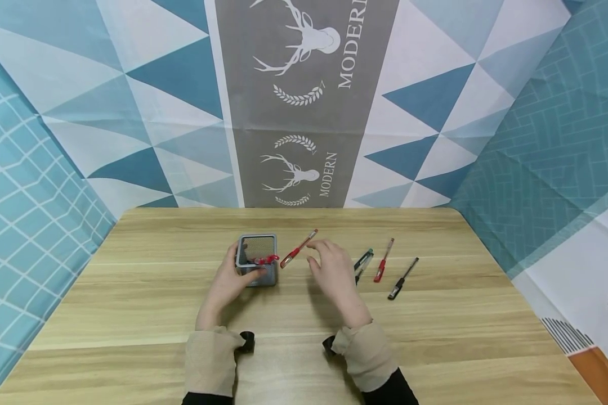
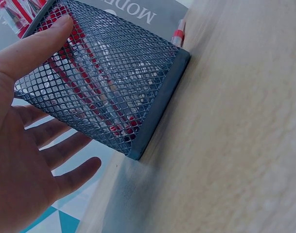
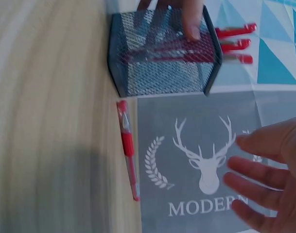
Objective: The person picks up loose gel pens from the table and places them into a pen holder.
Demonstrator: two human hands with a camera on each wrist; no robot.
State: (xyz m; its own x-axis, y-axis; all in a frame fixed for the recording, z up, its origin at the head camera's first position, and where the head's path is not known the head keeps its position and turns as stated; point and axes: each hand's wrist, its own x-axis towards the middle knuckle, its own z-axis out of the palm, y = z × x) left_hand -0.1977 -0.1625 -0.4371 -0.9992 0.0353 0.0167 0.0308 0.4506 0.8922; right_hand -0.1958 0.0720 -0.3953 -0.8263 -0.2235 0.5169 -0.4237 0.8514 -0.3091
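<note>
My left hand (image 1: 229, 286) grips a dark metal-mesh pen holder (image 1: 266, 277), which stands upright on the table. In the left wrist view the thumb presses the mesh wall and the other fingers lie along another side. Several red pens (image 3: 235, 45) lean inside, their capped ends sticking out past the rim. A single red gel pen (image 1: 299, 248) lies slanted on the table just right of the holder. Beside that pen is my right hand (image 1: 334, 275), its fingers loosely bent with nothing between them; the right wrist view shows a gap between fingertips and pen.
Farther right on the wooden table (image 1: 451, 332) lie a red pen (image 1: 383, 260), a black pen (image 1: 403, 279) and dark pens (image 1: 363, 261) partly hidden by the right hand. A patterned cloth wall (image 1: 294, 112) stands behind the table's back edge.
</note>
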